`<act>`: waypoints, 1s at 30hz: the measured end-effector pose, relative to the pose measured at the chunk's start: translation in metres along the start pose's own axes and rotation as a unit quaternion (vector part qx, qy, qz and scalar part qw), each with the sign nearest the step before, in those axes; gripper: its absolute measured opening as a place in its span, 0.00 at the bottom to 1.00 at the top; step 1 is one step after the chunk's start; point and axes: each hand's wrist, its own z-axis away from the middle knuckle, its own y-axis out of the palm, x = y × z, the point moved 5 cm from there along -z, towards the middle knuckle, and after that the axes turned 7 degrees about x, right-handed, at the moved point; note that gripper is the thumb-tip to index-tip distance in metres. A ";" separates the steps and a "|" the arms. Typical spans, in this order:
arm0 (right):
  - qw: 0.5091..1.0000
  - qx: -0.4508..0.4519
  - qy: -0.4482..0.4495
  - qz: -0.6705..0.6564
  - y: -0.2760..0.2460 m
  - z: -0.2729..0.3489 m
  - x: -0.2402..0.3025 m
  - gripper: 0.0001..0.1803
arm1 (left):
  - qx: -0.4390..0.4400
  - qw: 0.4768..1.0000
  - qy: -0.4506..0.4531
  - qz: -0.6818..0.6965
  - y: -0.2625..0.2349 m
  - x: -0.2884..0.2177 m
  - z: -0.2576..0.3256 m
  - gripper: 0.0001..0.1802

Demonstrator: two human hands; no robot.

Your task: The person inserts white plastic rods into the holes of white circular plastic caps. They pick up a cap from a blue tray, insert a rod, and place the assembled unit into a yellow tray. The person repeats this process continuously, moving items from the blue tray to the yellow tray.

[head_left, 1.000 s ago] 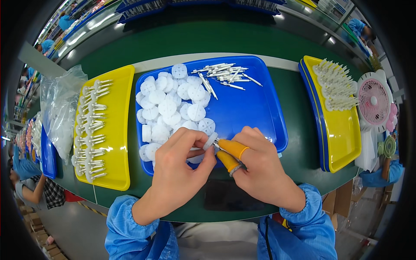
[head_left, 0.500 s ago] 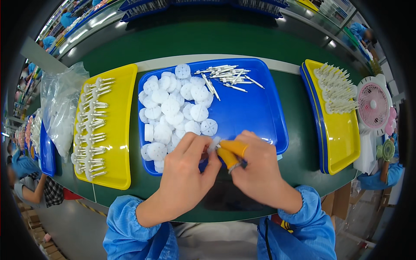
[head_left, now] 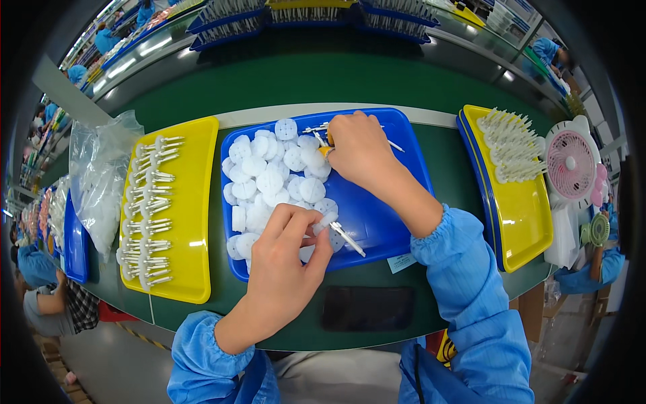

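Note:
My left hand pinches a white plastic disc at the near edge of the blue tray. Thin white sticks jut from that disc toward the lower right. At the tray's far side, my right hand is closed over a pile of loose white sticks. Yellow pieces that look like finger covers show at its fingertips. What those fingers hold, if anything, is hidden. Many loose slotted white discs fill the tray's left half.
Yellow trays left and right hold discs fitted with sticks. A dark flat slab lies on the green table by the front edge. Far right stands a pink fan; far left, a clear plastic bag. Stacked trays stand behind.
My right hand has moved from beside the left hand up to the stick pile at the far side. My left hand keeps its disc, whose sticks now show. The view has shifted slightly.

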 end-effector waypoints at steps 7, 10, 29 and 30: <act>1.000 -0.027 -0.002 0.004 0.008 0.033 -0.008 0.06 | -0.002 0.999 -0.025 0.029 -0.004 0.004 0.003 0.07; 0.999 -0.016 0.009 0.028 -0.007 0.081 -0.016 0.10 | -0.003 0.999 -0.030 0.040 -0.006 0.003 0.001 0.07; 0.984 -0.029 -0.056 -0.166 -0.031 0.157 -0.018 0.13 | 0.039 0.987 -0.103 0.114 -0.003 0.010 -0.001 0.08; 0.974 -0.013 -0.050 -0.220 -0.035 0.158 -0.009 0.14 | 0.040 0.989 -0.092 0.105 -0.002 0.009 -0.001 0.08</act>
